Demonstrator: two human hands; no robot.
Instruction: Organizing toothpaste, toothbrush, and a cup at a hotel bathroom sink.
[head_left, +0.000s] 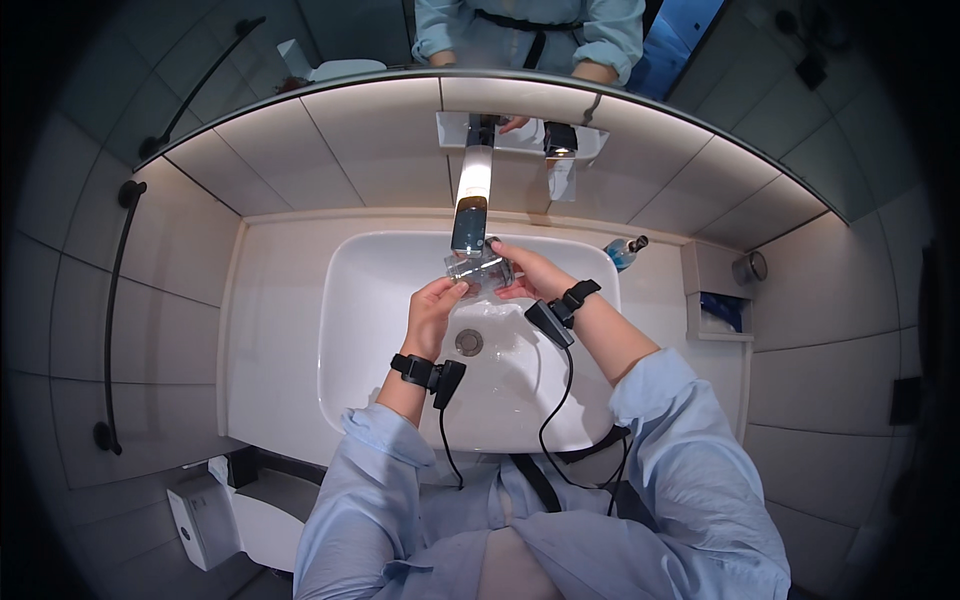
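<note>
A clear glass jar (480, 271) lies tilted on its side between my two hands, over the white washbasin (352, 300). My left hand (433, 311) grips its left end, with the thumb on the rim. On the right end, my right hand (531, 268) curls around the glass. Just above the jar is the end of a shiny rectangular tap spout (471, 195). Whether water runs from it, I cannot tell. Below the hands, the round metal drain (469, 343) shows in the wet basin floor.
A bottle with blue contents (622, 253) stands beyond the basin's right rim. Farther right are a small white shelf box (697, 270) and a dark cup (750, 268). A chrome fixture (561, 169) juts from the wall. Black cables (568, 390) hang from both wrist devices.
</note>
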